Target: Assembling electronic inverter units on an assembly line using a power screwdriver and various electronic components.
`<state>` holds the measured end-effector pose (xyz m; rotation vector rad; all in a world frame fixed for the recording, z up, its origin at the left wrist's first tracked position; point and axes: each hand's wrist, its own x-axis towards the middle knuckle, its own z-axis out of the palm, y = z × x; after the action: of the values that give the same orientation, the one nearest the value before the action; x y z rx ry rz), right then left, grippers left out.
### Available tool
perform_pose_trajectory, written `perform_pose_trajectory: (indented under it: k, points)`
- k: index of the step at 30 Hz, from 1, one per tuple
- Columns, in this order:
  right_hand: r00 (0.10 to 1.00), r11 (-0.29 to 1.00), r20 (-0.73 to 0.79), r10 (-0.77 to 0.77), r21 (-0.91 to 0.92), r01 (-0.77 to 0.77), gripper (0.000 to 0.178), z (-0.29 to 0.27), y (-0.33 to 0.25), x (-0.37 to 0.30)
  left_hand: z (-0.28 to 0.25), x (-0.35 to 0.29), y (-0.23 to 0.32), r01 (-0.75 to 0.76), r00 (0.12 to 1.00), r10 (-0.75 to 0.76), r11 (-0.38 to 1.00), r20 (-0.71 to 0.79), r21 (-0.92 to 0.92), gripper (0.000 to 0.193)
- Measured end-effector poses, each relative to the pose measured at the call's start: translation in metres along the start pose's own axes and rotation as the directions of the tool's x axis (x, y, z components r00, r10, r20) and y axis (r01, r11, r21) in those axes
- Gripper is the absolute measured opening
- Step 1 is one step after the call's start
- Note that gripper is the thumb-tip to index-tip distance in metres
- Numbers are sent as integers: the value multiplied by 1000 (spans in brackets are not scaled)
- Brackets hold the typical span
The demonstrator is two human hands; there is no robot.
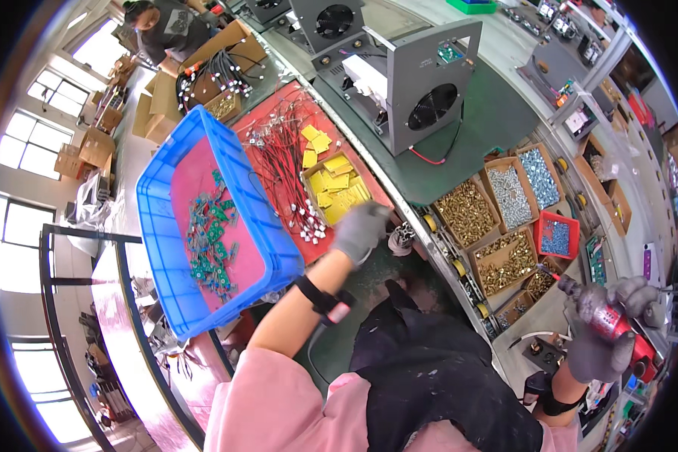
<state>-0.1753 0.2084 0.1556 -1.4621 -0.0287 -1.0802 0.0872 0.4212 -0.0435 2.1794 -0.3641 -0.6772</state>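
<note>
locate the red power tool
In the head view's lower right: the red power tool is in the gloved right hand, right of the brass-coloured parts.

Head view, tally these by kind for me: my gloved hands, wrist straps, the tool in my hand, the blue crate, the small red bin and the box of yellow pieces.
Gloved hands: 2 (left hand, right hand)
Wrist straps: 2 (left strap, right strap)
Red tool: 1
Blue crate: 1
Red bin: 1
Yellow-piece box: 1
Total: 8
</note>
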Motion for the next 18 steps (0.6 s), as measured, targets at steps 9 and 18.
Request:
perform_pose_trajectory:
  k: [9,18]
  points:
    - [979,957,-201,-32,-287,-28,36,-12,0,-7,-63,127,-49,185,969,11,631,-247,753,32]
    - [941,925,-327,-93,-377,-40,40,-24,-9,-21,-39,141,-46,-15,994,101,406,-28,914,26]
